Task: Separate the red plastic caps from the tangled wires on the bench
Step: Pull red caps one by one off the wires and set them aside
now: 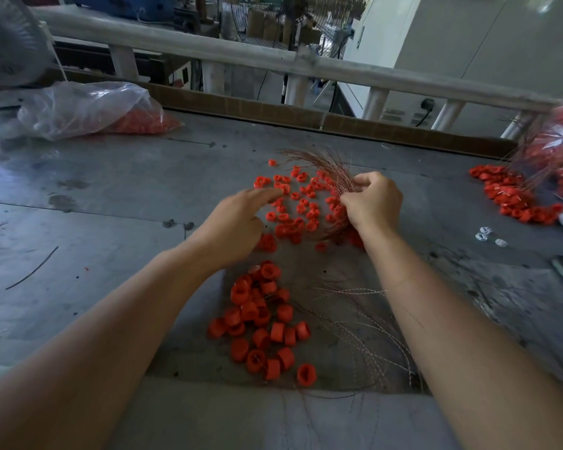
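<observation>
Caps (301, 206): red, scattered mid-surface (111, 190), partly among wires (329, 167). Wires are gathered in a thin bundle that fans toward the far side. The bundle is pinched by the curled fingers of the right hand (374, 203). Fingers of the left hand (238, 222) are stretched out, tips laid on the caps, nothing grasped. Near pile (264, 319): loose caps, just left of stray strands (364, 329). Bag (88, 108): clear, far left, red parts inside. Heap (514, 196): caps with wires, far right.

Left hand (238, 219), right hand (374, 203) bare; forearms (452, 319) bare.
</observation>
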`<state>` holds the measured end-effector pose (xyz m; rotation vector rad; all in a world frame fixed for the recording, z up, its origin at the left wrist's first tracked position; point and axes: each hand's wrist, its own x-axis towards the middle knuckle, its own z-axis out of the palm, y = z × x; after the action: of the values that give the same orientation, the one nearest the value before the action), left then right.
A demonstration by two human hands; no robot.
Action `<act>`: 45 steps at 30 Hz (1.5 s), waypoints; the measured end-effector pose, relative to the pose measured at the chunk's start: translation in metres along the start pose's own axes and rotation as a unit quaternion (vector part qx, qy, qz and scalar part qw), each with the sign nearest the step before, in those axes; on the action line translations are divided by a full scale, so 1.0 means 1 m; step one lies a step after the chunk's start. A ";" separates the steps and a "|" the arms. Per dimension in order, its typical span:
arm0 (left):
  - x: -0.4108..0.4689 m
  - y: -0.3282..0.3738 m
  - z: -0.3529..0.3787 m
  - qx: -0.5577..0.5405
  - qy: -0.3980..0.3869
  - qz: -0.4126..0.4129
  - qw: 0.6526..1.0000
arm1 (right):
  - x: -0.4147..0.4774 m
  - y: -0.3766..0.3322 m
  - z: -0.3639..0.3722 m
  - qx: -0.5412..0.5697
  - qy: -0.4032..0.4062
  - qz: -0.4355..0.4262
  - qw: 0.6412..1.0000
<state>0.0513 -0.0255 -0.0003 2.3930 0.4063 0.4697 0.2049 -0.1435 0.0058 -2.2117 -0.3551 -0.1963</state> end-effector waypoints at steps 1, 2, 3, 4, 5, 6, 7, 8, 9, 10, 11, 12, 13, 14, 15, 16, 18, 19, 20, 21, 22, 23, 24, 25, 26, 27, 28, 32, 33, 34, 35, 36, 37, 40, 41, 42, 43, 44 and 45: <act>0.002 -0.003 -0.001 0.010 0.014 -0.014 1.000 | 0.000 0.002 -0.001 0.002 0.002 -0.001 1.000; 0.003 -0.005 -0.002 0.023 0.025 -0.029 0.999 | 0.000 0.003 -0.002 0.001 0.002 -0.002 1.000; 0.005 -0.008 -0.004 0.035 0.034 -0.042 0.998 | 0.000 0.004 -0.003 -0.001 0.001 -0.003 1.000; 0.006 -0.010 -0.005 0.044 0.041 -0.053 0.997 | 0.000 0.005 -0.004 -0.006 -0.001 -0.004 1.000; 0.007 -0.012 -0.006 0.048 0.047 -0.062 0.996 | 0.000 0.005 -0.004 -0.012 -0.006 -0.006 1.000; 0.006 -0.013 -0.007 0.052 0.052 -0.068 0.995 | 0.001 0.006 -0.004 -0.019 -0.011 -0.009 1.000; 0.006 -0.014 -0.008 0.057 0.058 -0.070 0.994 | 0.001 0.007 -0.004 -0.027 -0.015 -0.011 0.999; 0.005 -0.014 -0.010 0.062 0.062 -0.072 0.994 | 0.000 0.008 -0.003 -0.036 -0.017 -0.012 0.999; 0.005 -0.015 -0.011 0.063 0.065 -0.076 0.993 | 0.000 0.009 -0.003 -0.048 -0.016 -0.014 0.999; 0.004 -0.015 -0.012 0.061 0.067 -0.083 0.992 | 0.000 0.011 -0.003 -0.065 -0.013 -0.016 0.998; 0.003 -0.015 -0.014 0.059 0.068 -0.091 0.992 | 0.000 0.012 -0.003 -0.082 -0.012 -0.018 0.996; 0.003 -0.015 -0.016 0.058 0.066 -0.097 0.991 | 0.000 0.012 -0.003 -0.095 -0.014 -0.018 0.995; 0.002 -0.016 -0.017 0.059 0.061 -0.100 0.991 | 0.000 0.012 -0.004 -0.098 -0.022 -0.015 0.995; 0.002 -0.016 -0.018 0.059 0.052 -0.101 0.992 | 0.000 0.012 -0.004 -0.088 -0.033 -0.010 0.995; 0.001 -0.016 -0.019 0.056 0.039 -0.103 0.992 | 0.000 0.012 -0.005 -0.073 -0.047 -0.007 0.996; 0.001 -0.016 -0.020 0.054 0.025 -0.104 0.993 | 0.000 0.012 -0.006 -0.061 -0.059 -0.007 0.996; 0.000 -0.014 -0.020 0.057 -0.001 -0.101 0.993 | -0.001 0.012 -0.007 -0.050 -0.075 -0.012 0.996; 0.000 -0.013 -0.019 0.061 -0.009 -0.097 0.993 | -0.002 0.011 -0.008 -0.050 -0.077 -0.014 0.996; 0.000 -0.012 -0.019 0.065 -0.014 -0.093 0.993 | -0.003 0.011 -0.008 -0.051 -0.078 -0.016 0.995; 0.000 -0.011 -0.018 0.069 -0.015 -0.088 0.994 | -0.003 0.011 -0.008 -0.054 -0.079 -0.018 0.995; 0.000 -0.010 -0.017 0.073 -0.012 -0.084 0.994 | -0.003 0.010 -0.008 -0.058 -0.080 -0.022 0.995; 0.000 -0.009 -0.016 0.075 -0.006 -0.082 0.994 | -0.004 0.010 -0.008 -0.062 -0.080 -0.027 0.995; -0.001 -0.008 -0.014 0.077 0.000 -0.081 0.994 | -0.004 0.009 -0.007 -0.066 -0.079 -0.033 0.994; -0.001 -0.007 -0.012 0.079 0.007 -0.081 0.994 | -0.005 0.008 -0.006 -0.068 -0.079 -0.037 0.994; -0.001 -0.006 -0.011 0.082 0.012 -0.080 0.993 | -0.006 0.007 -0.005 -0.070 -0.080 -0.042 0.993; -0.001 -0.005 -0.009 0.084 0.016 -0.079 0.993 | -0.006 0.006 -0.004 -0.074 -0.080 -0.046 0.993; -0.001 -0.004 -0.007 0.087 0.019 -0.077 0.993 | -0.007 0.005 -0.003 -0.076 -0.080 -0.050 0.993; -0.002 -0.001 -0.002 0.089 0.033 -0.067 0.993 | -0.011 -0.001 0.001 -0.083 -0.097 -0.068 0.989; -0.002 -0.002 -0.002 0.088 0.036 -0.065 0.993 | -0.011 -0.002 0.002 -0.081 -0.106 -0.074 0.988; -0.002 -0.002 -0.002 0.086 0.038 -0.064 0.993 | -0.012 -0.003 0.002 -0.074 -0.116 -0.078 0.987; -0.002 -0.003 -0.002 0.082 0.040 -0.064 0.994 | -0.012 -0.004 0.002 -0.061 -0.126 -0.081 0.987; -0.002 -0.004 -0.003 0.077 0.042 -0.065 0.994 | -0.012 -0.004 0.001 -0.045 -0.134 -0.085 0.986; -0.002 -0.005 -0.004 0.072 0.043 -0.066 0.994 | -0.012 -0.005 0.000 -0.029 -0.141 -0.090 0.986; -0.002 -0.007 -0.005 0.063 0.044 -0.066 0.995 | -0.014 -0.007 -0.004 0.023 -0.151 -0.105 0.983; -0.002 -0.007 -0.005 0.062 0.045 -0.065 0.995 | -0.014 -0.008 -0.007 0.031 -0.149 -0.110 0.982; -0.002 -0.008 -0.005 0.060 0.047 -0.065 0.995 | -0.014 -0.009 -0.010 0.034 -0.145 -0.116 0.982; -0.002 -0.009 -0.005 0.057 0.050 -0.065 0.995 | -0.014 -0.009 -0.012 0.034 -0.142 -0.123 0.982; -0.002 -0.009 -0.005 0.055 0.053 -0.064 0.995 | -0.015 -0.010 -0.016 0.031 -0.141 -0.129 0.981; -0.003 -0.010 -0.006 0.053 0.056 -0.064 0.995 | -0.016 -0.010 -0.019 0.023 -0.142 -0.136 0.980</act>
<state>0.0450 -0.0161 -0.0035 2.4316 0.6455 0.5359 0.1866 -0.1554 0.0204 -2.1413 -0.8129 -0.0154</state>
